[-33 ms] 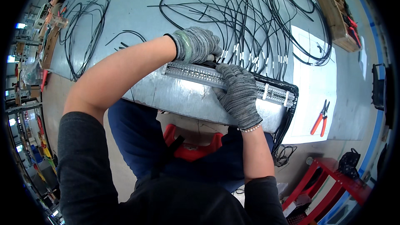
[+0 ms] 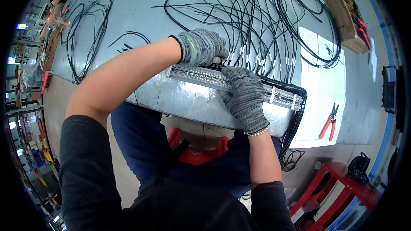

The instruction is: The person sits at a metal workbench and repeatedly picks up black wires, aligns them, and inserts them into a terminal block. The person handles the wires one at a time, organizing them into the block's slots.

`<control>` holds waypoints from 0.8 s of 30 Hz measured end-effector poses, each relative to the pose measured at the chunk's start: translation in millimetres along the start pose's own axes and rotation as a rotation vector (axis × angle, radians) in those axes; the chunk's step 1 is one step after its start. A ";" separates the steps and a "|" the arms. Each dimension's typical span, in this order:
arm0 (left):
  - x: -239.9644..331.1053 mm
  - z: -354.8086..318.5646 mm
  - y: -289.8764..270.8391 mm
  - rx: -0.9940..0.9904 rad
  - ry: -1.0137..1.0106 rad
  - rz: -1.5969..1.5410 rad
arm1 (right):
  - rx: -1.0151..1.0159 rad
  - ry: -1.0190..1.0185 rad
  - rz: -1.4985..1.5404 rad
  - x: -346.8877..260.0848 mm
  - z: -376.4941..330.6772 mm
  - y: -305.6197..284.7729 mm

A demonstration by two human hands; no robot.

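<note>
**Two grey knit-gloved hands meet over a long, light-grey terminal strip [image 2: 198, 75] edged with black wires**

Take the right hand [image 2: 245, 96] as the centre of the dial, with twelve pointing away from the person. The strip, lined with rows of small metal contacts, lies on a grey sheet-metal table [image 2: 143, 0], running from between nine and ten o'clock to just past three. The right hand straddles it, fingers bent over the top and thumb on the near side; how tightly they press, I cannot tell.

The left hand [image 2: 203, 48] is near eleven o'clock, just beside the right, its fingers curled down at the strip's far edge. Whether they pinch a wire cannot be told, as the tips are partly hidden.

At twelve, thin black insulated wires [image 2: 250, 15] fan out across the table, many wearing short white sleeves [image 2: 243, 49] close to the strip. At four, a thick black wire bundle [image 2: 295, 124] bends down past the strip's right end. A large white paper sheet [image 2: 314, 124] lies at three, with red-handled pliers [image 2: 329, 122] on it between three and four. A light-brown wooden box [image 2: 338, 10] stands towards two, another loose black wire bunch [image 2: 87, 34] lies towards ten, and a red plastic seat [image 2: 197, 156] shows below the table at seven.
</note>
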State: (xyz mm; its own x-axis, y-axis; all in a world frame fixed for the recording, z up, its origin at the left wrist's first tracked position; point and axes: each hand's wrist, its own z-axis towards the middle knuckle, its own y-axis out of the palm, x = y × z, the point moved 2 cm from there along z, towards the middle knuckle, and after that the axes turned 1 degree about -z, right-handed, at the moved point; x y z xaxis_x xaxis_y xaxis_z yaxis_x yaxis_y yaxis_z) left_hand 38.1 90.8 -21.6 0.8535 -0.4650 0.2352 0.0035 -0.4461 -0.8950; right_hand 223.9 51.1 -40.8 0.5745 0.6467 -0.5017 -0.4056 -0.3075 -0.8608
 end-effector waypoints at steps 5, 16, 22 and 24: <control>8.4 -4.5 -1.3 -0.044 -0.096 -0.133 | 0.046 -0.028 -0.017 -0.9 1.6 -1.4; -22.4 -14.4 -30.7 -0.037 -0.377 0.022 | 0.085 -0.056 -0.032 -3.4 1.2 -3.8; -75.0 -66.1 -29.6 0.595 -0.439 -0.209 | 0.145 -0.127 -0.026 -9.0 3.6 -2.7; -62.1 -93.1 -34.0 0.671 -0.522 -0.455 | 0.156 -0.142 -0.055 -12.0 4.3 -3.5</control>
State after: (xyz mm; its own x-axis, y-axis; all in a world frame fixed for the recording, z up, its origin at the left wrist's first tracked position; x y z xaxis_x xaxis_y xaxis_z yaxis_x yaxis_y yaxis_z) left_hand -63.6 63.6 29.5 0.8205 0.1155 0.5598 0.5502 0.1058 -0.8283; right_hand 215.3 47.4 -31.5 0.4977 0.7547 -0.4275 -0.4878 -0.1640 -0.8574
